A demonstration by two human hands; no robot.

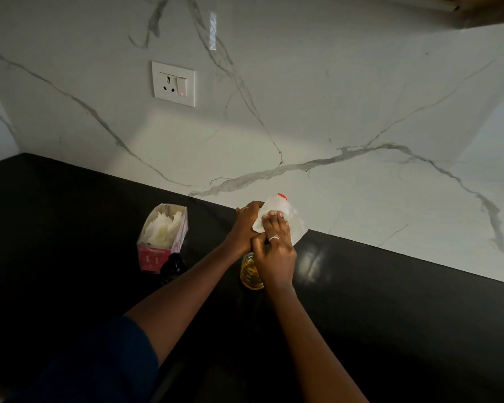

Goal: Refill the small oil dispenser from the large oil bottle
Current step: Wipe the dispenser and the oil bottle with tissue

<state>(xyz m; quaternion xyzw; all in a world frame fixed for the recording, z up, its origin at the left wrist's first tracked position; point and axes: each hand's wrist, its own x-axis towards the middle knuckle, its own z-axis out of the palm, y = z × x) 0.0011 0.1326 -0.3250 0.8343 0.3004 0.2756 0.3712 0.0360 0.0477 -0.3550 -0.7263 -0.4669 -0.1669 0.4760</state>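
While the head view is showing golden oil in one clear vessel [250,273] under the hands, the refill is seemingly mid-pour or finishing; whether this vessel is the dispenser cannot be told. The left hand [245,228] and right hand [275,251] are both clasping the one large oil bottle [288,212] near the counter's [390,315] back edge. One dark small bottle [173,266] and one tissue box [163,237] are standing to its left.

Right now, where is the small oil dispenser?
In the head view, near centre, the small oil dispenser stands on the black counter, beneath the right hand, right of the tissue box.
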